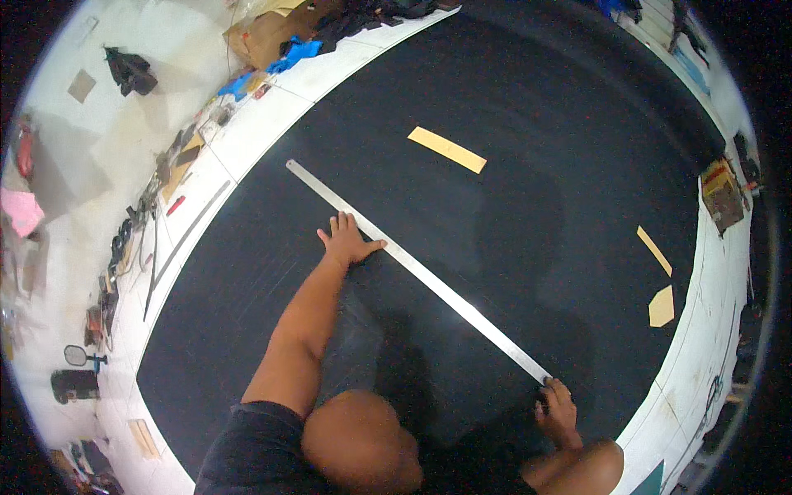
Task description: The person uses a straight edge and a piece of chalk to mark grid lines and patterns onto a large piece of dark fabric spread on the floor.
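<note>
A long steel ruler (pixel 450 295) lies diagonally across a large black sheet (pixel 396 91), from the upper left down to the lower right. My left hand (pixel 350 241) is spread out beside the ruler's upper half, with its fingertips and thumb resting on the near edge. At the lower right end of the ruler, my right hand (pixel 558 409) has its fingers curled around the tip. Part of that palm is hidden, so anything small inside it does not show.
Pale yellow pattern pieces lie on the sheet: a rectangle (pixel 447 150), a thin strip (pixel 655 251) and a six-sided piece (pixel 662 307). A box (pixel 722 196) stands at the right edge. Tools and scraps line the white tiled floor (pixel 272 107) on the left. My knees (pixel 359 441) rest low in front.
</note>
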{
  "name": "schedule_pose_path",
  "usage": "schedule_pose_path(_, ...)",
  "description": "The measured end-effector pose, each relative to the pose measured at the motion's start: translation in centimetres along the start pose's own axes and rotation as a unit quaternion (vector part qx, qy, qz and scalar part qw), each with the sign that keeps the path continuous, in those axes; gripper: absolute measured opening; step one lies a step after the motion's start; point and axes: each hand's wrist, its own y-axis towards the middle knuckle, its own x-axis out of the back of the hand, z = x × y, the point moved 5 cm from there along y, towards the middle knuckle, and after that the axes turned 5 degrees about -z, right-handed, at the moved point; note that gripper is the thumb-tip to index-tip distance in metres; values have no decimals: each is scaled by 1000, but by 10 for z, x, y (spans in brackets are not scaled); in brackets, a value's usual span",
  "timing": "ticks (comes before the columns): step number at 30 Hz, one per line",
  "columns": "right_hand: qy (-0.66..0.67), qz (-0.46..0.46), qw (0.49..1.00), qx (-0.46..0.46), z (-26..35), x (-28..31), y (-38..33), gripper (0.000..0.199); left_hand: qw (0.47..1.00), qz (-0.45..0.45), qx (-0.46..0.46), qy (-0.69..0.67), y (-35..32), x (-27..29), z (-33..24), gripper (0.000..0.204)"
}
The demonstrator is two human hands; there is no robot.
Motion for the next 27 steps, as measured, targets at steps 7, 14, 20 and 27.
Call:
schedule_pose_path(7, -95, -210, 964, -133, -81, 4, -56, 16, 999, -1, 11, -37, 61, 23, 34, 134)
schedule_pose_path(14, -133, -35, 900, -414, -230, 126, -236, 27, 991, 17, -14, -135, 80, 3, 3, 129)
schedule_pose_path(20, -156, -90, 776, -605, -108, 222, -257, 41, 995, 23, 37, -92, 74, 18, 56, 128)
schedule_pose_path(27, -175, -184, 799, -545, -45, 322, -280, 32, 998, 13, -22, -57, 83, 18, 39, 128)
